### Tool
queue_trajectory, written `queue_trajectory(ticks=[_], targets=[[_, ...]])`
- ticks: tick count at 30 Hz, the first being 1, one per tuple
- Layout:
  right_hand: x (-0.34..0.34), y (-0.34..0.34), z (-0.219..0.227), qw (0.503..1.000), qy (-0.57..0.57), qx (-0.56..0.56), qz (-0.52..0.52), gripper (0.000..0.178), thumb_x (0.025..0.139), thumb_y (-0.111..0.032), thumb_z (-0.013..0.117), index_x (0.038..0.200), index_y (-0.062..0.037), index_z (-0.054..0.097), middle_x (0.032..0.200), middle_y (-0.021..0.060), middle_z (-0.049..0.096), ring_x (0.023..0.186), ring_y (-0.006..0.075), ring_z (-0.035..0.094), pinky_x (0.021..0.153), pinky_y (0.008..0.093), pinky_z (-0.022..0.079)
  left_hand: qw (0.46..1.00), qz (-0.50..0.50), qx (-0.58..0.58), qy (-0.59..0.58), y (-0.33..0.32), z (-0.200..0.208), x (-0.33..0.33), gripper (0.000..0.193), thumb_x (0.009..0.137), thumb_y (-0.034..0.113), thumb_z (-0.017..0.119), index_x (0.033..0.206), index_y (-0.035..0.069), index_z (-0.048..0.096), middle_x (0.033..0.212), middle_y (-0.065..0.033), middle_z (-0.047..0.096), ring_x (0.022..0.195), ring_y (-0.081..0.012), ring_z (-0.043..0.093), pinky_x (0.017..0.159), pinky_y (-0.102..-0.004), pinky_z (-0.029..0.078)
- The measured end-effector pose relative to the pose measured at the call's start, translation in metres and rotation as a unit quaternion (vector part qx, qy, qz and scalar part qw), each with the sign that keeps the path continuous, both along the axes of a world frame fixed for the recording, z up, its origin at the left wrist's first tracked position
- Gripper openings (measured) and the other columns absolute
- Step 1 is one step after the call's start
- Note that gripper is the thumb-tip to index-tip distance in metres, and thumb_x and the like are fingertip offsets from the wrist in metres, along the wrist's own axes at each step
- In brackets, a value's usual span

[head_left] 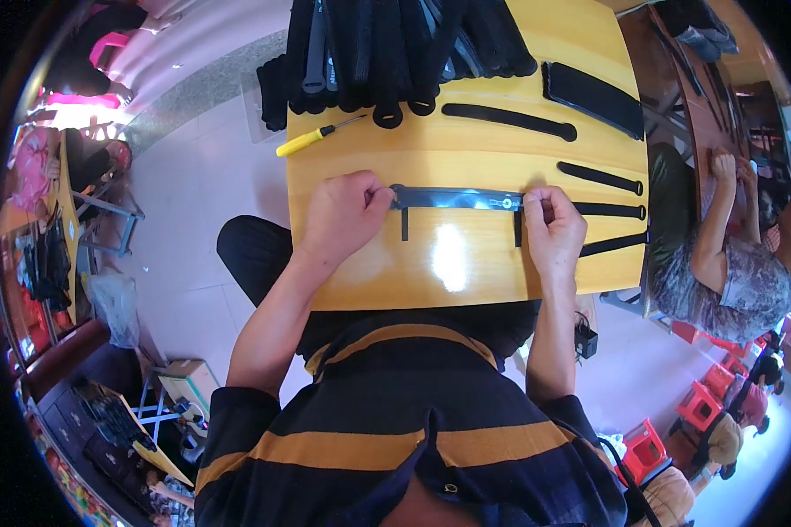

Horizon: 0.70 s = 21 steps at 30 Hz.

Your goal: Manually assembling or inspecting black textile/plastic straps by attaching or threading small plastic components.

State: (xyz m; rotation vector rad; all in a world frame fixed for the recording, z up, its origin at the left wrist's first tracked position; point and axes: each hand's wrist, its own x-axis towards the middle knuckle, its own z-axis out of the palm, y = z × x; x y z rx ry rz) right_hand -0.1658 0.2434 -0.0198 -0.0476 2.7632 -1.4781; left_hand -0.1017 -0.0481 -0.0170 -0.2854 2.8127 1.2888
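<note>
A yellow-handled screwdriver [305, 142] lies at the left edge of a glossy wooden desk [360, 290]. Around it spreads a pale tiled floor [185, 189]. At left are a crumpled translucent plastic bag [114, 307] and, lower down, a pale box [191, 382]. At right, a co-worker in a camouflage-patterned top [731, 294] sits; red plastic stools [645, 450] stand beyond, lower right.

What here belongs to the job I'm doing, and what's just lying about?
Likely the job:
strap, held between left hand and right hand
strap pile
loose straps
yellow-handled tool, perhaps; it lies untouched

Likely just lying about:
plastic bag
red stools
</note>
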Motion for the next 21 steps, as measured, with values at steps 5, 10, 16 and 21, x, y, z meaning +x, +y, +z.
queue_trajectory(ticks=[5, 10, 16, 21], targets=[[-0.0009, -0.0007, 0.0004, 1.000, 0.010, 0.024, 0.001, 0.011, 0.094, -0.010, 0.070, 0.091, 0.0003, 0.069, 0.070, 0.0063, 0.067, 0.062, 0.0096, 0.061, 0.061, 0.0263, 0.050, 1.000, 0.013, 0.001, -0.024, 0.0033, 0.0091, -0.0018, 0.017, 0.088, 0.015, 0.072, 0.077, 0.001, 0.068, 0.067, -0.0157, 0.067, 0.061, -0.0329, 0.067, 0.059, -0.0403, 0.052], [-0.0005, -0.0019, 0.0013, 0.999, 0.022, 0.030, 0.008, 0.010, 0.094, -0.010, 0.071, 0.091, -0.0002, 0.068, 0.069, 0.0064, 0.066, 0.061, 0.0099, 0.061, 0.060, 0.0267, 0.049, 0.999, 0.015, -0.015, -0.026, 0.0031, 0.0072, -0.0008, 0.017, 0.088, 0.016, 0.071, 0.078, 0.002, 0.069, 0.070, -0.0166, 0.068, 0.065, -0.0353, 0.069, 0.063, -0.0421, 0.055], [-0.0007, 0.0008, -0.0057, 0.999, 0.036, 0.024, 0.008, 0.011, 0.093, -0.010, 0.071, 0.089, -0.0001, 0.068, 0.067, 0.0066, 0.066, 0.060, 0.0102, 0.060, 0.059, 0.0274, 0.049, 0.998, 0.021, -0.035, -0.037, 0.0067, 0.0076, -0.0009, 0.019, 0.087, 0.020, 0.072, 0.079, 0.003, 0.069, 0.072, -0.0163, 0.070, 0.068, -0.0365, 0.069, 0.065, -0.0442, 0.055], [-0.0009, -0.0016, -0.0046, 0.998, 0.046, 0.034, 0.002, 0.012, 0.091, -0.011, 0.074, 0.089, -0.0009, 0.069, 0.068, 0.0077, 0.067, 0.059, 0.0133, 0.062, 0.059, 0.0289, 0.050, 0.999, 0.021, -0.046, -0.012, 0.0079, -0.0001, 0.0013, 0.018, 0.087, 0.018, 0.072, 0.078, 0.003, 0.067, 0.069, -0.0148, 0.067, 0.065, -0.0343, 0.067, 0.062, -0.0431, 0.053]])
